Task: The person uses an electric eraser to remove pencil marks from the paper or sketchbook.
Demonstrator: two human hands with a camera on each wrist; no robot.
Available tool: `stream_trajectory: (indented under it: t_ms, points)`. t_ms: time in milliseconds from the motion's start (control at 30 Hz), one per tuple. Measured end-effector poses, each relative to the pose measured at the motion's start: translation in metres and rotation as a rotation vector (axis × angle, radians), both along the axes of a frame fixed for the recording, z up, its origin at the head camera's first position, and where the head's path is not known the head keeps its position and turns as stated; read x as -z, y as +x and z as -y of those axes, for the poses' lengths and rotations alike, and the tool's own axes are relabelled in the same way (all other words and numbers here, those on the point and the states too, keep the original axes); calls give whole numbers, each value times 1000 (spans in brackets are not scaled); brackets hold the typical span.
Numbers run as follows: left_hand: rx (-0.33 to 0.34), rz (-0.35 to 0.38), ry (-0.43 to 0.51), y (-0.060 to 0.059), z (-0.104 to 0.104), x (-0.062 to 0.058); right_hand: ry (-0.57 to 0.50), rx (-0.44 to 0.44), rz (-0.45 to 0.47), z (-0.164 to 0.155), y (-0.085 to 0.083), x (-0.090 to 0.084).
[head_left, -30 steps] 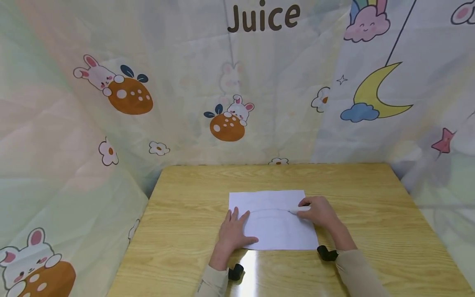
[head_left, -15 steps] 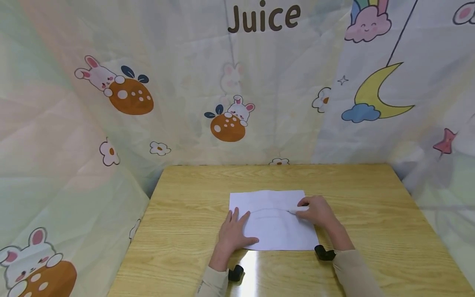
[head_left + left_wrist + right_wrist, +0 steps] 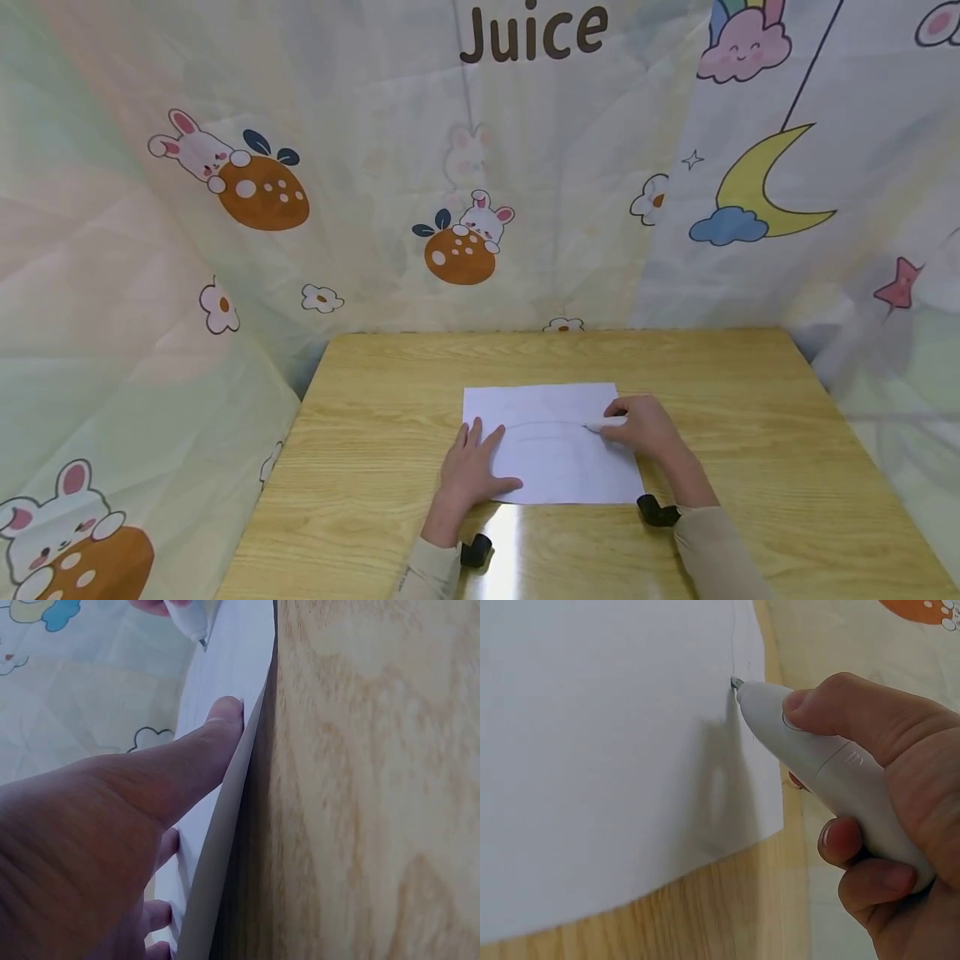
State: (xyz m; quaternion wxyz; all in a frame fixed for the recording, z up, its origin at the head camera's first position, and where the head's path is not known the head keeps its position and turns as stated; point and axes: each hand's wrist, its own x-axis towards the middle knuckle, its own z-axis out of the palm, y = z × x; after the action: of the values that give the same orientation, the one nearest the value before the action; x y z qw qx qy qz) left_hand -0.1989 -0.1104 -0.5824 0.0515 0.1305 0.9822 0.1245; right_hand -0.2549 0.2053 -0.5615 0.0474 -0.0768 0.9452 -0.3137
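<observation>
While the head view shows the whole wooden table with a white sheet of paper near its front middle, only the right wrist view shows the tip of the white pen touching the paper at a thin drawn line. From the head view the pen is just a small white bit. The left wrist view shows the paper's near edge lifted a little off the wood, with the thumb lying along it.

All four paper edges sit well inside the table edges, with bare wood on every side and the most room at the back.

The right hand is curled around the pen and sits on the paper's right side. The left hand lies flat with fingers spread, pressing on the paper's left front corner.
</observation>
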Motion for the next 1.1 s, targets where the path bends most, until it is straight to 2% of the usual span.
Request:
stream_trajectory:
  t_ms: [167,467,867,1100]
  points:
    - [8,5,-6,-1,3,1,12,-41,-14,4,-3,0]
    - [-6,14,-29,-1,4,1,-37,-23,-63,6,2,2]
    - [-1,8,-9,-1,0,3,-17,73,-63,12,18,5]
    - [-2,21,6,-2,-1,1,22,94,-95,17,17,3]
